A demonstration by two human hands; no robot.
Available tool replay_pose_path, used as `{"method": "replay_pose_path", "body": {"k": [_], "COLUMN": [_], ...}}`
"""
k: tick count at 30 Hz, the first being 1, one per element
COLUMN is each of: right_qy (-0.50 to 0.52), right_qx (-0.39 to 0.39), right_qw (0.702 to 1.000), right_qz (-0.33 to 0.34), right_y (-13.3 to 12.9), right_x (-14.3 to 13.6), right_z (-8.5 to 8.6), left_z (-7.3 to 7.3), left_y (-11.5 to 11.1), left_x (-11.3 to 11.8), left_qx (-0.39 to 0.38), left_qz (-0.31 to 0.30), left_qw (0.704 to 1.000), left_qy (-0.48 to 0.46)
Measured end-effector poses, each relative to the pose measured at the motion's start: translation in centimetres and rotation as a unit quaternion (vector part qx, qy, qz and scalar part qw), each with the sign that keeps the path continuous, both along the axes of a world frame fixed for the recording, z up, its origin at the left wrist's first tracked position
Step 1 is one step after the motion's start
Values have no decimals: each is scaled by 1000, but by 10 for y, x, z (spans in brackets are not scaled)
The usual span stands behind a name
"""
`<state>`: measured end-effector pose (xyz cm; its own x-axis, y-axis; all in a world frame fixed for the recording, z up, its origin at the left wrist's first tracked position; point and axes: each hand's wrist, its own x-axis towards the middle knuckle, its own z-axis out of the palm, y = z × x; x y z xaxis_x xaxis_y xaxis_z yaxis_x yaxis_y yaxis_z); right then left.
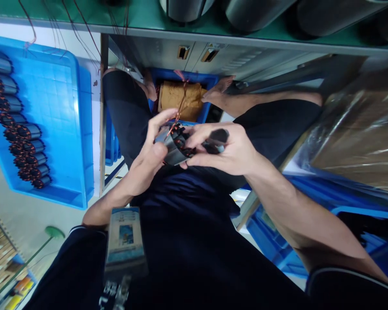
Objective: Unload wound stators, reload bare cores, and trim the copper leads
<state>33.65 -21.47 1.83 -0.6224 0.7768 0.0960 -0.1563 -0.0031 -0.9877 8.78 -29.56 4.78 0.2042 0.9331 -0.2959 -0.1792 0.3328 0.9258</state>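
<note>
A metal motor stator (pixel 173 148) with black slots and copper windings is held over my lap, tilted on its side. My left hand (pixel 148 157) wraps round its outer shell, thumb on the near side. Copper wires (pixel 182 103) rise from the stator past my left fingertips. My right hand (pixel 226 148) is closed round a dark-handled tool (pixel 217 140), with its fingertips at the stator's wound face. The tool's working end is hidden by my fingers and the stator.
A blue tray (pixel 61 125) at the left holds several stators. Large metal cylinders (pixel 258 13) stand on the green bench (pixel 142 15) ahead. Below is a blue bin (pixel 210 86) with brown paper. Plastic-wrapped boxes (pixel 358 129) and blue crates (pixel 268 237) lie at the right.
</note>
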Motion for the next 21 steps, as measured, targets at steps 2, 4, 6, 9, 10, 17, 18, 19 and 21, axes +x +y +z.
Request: {"method": "replay_pose_path", "body": {"k": [2,4,6,9,10,17,18,19,21], "right_qy": [-28,-66,-86,-109,-126,-307,-319,-329,-342], "right_qx": [33,59,87,113,116,130,137,144,155], "right_qw": [999,996,992,987,985,940,936,931,925], "right_qz": [-9,-24,-36,-36,-38,-69,-64,-61,-61], "right_y": [-3,-6,-10,-18,-21,-49,-52,-55,-58], "right_x": [5,10,16,26,28,42,43,43,44], "right_z": [10,20,29,44,49,80,81,82,81], "left_z": [15,25,31,33,32,34,34,33,26], "left_y": [-1,-1,-1,-1,-2,-9,-9,-9,-11], "left_x": [8,17,25,30,30,37,39,40,41], "left_qx": [-78,-114,-142,-164,-161,-72,-58,-39,7], "left_qz": [0,21,35,23,15,82,90,89,68], "left_qw": [990,976,965,957,957,982,986,990,995], "left_qy": [-117,-184,-217,-239,-240,-155,-127,-104,-78]}}
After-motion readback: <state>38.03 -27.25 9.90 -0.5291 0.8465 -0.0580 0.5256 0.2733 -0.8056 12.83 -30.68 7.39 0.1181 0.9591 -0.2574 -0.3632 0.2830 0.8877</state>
